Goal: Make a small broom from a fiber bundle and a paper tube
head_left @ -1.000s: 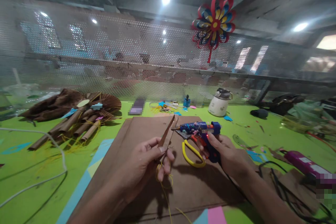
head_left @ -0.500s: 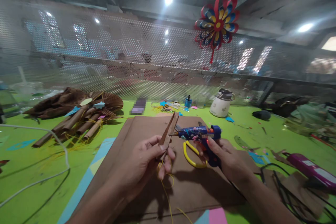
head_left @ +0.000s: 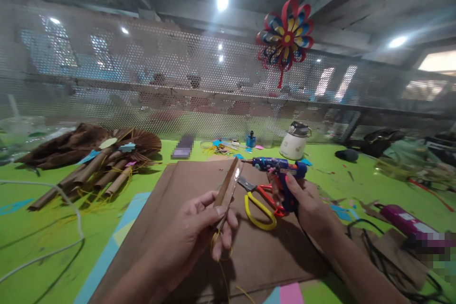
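My left hand point(head_left: 204, 223) pinches a folded brown paper strip point(head_left: 233, 178) upright, its two leaves spread apart at the top. Shiny glue shows along the right leaf, and a yellow string point(head_left: 224, 270) hangs from the lower end. Gripped in my right hand point(head_left: 308, 204) is a blue hot glue gun point(head_left: 272, 165), its nozzle pointing left at the strip's upper tip. Scissors point(head_left: 261, 216) with one yellow and one red handle lie beneath the gun on a brown paper sheet point(head_left: 178, 256), partly hidden by my right hand.
Rolled brown paper tubes point(head_left: 96, 168) with a pleated fan lie at left, near a white cable point(head_left: 67, 194). A white bottle point(head_left: 294, 142) and a blue glue bottle point(head_left: 251, 140) stand behind. A purple tool point(head_left: 406, 221) and black cords point(head_left: 377, 247) are at right.
The glue gun's nozzle has moved up along the paper strip to its tip, and a shiny line of glue now shows there. More of the scissors is visible. The view has shifted slightly.
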Demonstrator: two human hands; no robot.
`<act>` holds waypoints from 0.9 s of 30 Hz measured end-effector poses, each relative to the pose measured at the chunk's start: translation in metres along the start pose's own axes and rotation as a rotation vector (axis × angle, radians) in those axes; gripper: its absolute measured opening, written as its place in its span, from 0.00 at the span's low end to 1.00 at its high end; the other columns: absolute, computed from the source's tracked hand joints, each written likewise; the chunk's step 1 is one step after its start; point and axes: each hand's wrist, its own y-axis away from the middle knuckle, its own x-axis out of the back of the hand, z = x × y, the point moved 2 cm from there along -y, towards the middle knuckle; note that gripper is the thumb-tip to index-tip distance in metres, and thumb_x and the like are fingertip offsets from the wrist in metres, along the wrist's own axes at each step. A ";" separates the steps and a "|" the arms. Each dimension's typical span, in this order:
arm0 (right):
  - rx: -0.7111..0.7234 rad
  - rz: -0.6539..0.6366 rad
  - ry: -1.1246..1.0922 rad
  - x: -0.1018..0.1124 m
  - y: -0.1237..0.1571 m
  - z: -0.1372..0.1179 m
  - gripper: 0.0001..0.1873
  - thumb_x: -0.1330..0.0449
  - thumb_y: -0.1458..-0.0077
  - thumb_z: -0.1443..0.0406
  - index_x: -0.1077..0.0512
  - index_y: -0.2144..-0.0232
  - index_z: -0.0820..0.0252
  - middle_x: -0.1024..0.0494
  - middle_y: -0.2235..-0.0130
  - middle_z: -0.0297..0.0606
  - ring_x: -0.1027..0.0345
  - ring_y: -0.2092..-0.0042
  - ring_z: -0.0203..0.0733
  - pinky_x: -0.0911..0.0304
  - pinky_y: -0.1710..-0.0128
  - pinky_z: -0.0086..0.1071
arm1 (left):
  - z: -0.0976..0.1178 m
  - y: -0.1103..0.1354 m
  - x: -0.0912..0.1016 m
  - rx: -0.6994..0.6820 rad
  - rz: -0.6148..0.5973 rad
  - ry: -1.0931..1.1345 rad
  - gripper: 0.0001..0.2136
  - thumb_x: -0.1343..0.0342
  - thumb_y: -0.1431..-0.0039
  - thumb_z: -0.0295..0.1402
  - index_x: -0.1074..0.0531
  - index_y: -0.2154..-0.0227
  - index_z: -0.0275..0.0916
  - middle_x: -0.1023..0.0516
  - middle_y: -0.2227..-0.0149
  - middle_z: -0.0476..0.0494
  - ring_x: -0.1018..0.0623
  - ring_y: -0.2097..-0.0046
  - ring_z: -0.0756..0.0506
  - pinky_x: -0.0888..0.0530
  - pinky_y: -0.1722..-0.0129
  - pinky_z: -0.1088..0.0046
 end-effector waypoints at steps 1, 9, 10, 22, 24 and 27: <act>-0.006 0.011 -0.006 0.000 0.000 0.000 0.21 0.44 0.46 0.49 0.30 0.72 0.63 0.33 0.76 0.35 0.42 0.76 0.35 0.45 0.78 0.28 | 0.000 0.000 0.000 -0.002 -0.001 0.005 0.06 0.44 0.45 0.31 0.33 0.67 0.34 0.25 0.73 0.43 0.28 0.78 0.53 0.33 0.85 0.83; 0.135 0.119 -0.045 0.010 0.005 -0.002 0.16 0.47 0.42 0.53 0.29 0.69 0.60 0.32 0.76 0.35 0.42 0.76 0.35 0.46 0.78 0.29 | -0.001 -0.002 0.006 -0.023 0.087 -0.024 0.06 0.44 0.45 0.31 0.36 0.68 0.36 0.25 0.73 0.45 0.28 0.79 0.53 0.32 0.86 0.83; 0.129 0.085 -0.010 0.008 0.006 -0.002 0.17 0.47 0.42 0.54 0.30 0.71 0.61 0.32 0.76 0.35 0.41 0.76 0.36 0.45 0.77 0.30 | -0.002 -0.003 0.005 -0.022 0.091 -0.032 0.06 0.43 0.45 0.31 0.36 0.69 0.36 0.25 0.74 0.45 0.28 0.80 0.52 0.33 0.86 0.82; 0.195 -0.008 0.229 0.001 0.007 0.006 0.18 0.48 0.40 0.55 0.30 0.73 0.63 0.30 0.75 0.36 0.37 0.73 0.35 0.42 0.74 0.28 | -0.003 0.000 0.001 -0.020 0.046 -0.030 0.05 0.45 0.43 0.31 0.35 0.68 0.36 0.24 0.72 0.44 0.27 0.79 0.53 0.33 0.86 0.83; 0.208 0.001 0.206 0.001 0.006 0.005 0.18 0.48 0.40 0.55 0.30 0.73 0.63 0.31 0.75 0.36 0.38 0.74 0.35 0.42 0.75 0.27 | -0.003 0.000 0.000 -0.025 0.027 -0.026 0.05 0.46 0.43 0.31 0.35 0.69 0.35 0.24 0.72 0.43 0.27 0.79 0.53 0.33 0.86 0.84; 0.210 -0.002 0.185 0.001 0.007 0.005 0.17 0.48 0.40 0.55 0.31 0.73 0.63 0.32 0.76 0.35 0.38 0.74 0.35 0.41 0.75 0.27 | -0.002 -0.001 0.000 -0.019 0.024 -0.029 0.06 0.45 0.44 0.32 0.34 0.70 0.34 0.25 0.73 0.43 0.28 0.80 0.53 0.33 0.86 0.84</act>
